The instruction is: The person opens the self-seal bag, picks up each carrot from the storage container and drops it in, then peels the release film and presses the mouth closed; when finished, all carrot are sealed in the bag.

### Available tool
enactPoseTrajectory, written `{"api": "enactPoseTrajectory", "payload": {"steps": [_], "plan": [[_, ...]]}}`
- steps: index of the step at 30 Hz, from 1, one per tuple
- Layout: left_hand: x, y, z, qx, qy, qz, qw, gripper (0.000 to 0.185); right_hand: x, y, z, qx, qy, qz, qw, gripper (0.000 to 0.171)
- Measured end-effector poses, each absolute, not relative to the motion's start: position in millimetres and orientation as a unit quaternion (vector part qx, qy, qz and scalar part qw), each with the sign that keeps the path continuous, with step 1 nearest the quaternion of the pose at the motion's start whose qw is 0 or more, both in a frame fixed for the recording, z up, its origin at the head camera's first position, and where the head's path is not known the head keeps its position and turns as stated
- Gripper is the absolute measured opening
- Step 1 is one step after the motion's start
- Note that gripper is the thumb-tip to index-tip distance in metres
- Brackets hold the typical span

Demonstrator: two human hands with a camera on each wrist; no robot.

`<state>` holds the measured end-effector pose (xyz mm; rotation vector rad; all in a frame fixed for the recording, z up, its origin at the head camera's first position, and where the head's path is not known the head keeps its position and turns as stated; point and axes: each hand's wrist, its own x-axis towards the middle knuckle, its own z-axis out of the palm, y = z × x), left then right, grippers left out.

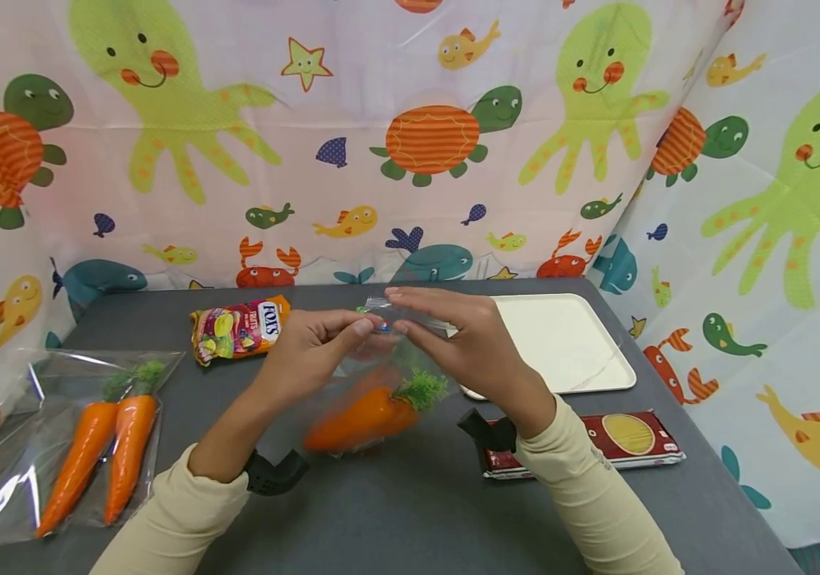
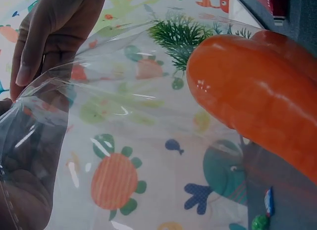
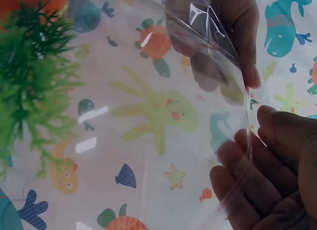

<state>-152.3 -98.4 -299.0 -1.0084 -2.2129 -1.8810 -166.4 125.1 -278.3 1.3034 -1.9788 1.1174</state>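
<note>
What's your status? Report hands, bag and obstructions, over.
Left hand and right hand both pinch the top edge of the clear bag, held above the table. Carrot inside. Nothing in the way.

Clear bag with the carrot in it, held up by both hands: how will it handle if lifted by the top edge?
The clear bag is probably floppy: its film creases between the left hand and right hand. Its glossy sheen suggests slipperiness. The carrot sits low, so it would likely sag and swing.
</note>
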Motion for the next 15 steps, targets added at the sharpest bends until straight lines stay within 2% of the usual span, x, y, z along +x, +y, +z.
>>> {"api": "enactPoseTrajectory", "payload": {"steps": [15], "plan": [[-151.7, -93.3, -303.3, -0.324, -0.732, -0.597, 0.041, 0.025, -165.1, 123.8, -273.3, 0.462, -0.749, 0.395, 0.265, 0.030]]}}
